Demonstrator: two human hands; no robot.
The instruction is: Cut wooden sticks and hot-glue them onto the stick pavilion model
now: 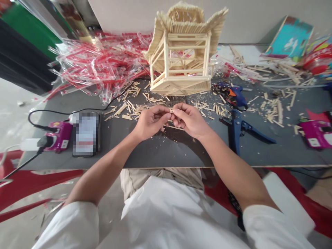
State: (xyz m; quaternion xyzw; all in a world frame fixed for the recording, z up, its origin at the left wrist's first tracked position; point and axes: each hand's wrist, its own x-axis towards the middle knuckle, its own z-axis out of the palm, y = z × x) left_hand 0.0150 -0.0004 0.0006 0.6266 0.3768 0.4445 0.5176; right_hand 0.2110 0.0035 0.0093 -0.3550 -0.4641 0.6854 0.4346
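My left hand (150,121) and my right hand (188,119) meet over the middle of the dark table (160,152), fingers pinched together on a short wooden stick (171,110) held between them. Just beyond the hands stands a pavilion model (181,52) built from pale wooden sticks, with a flared roof and open frame walls. Cut stick pieces (129,110) lie scattered on the table around the hands.
A heap of red and clear wrappers (101,62) fills the back left. A phone (86,134) and a purple power strip (57,135) lie at the left. Blue pliers (240,129) and a blue glue gun (233,95) lie at the right, another purple strip (315,133) further right.
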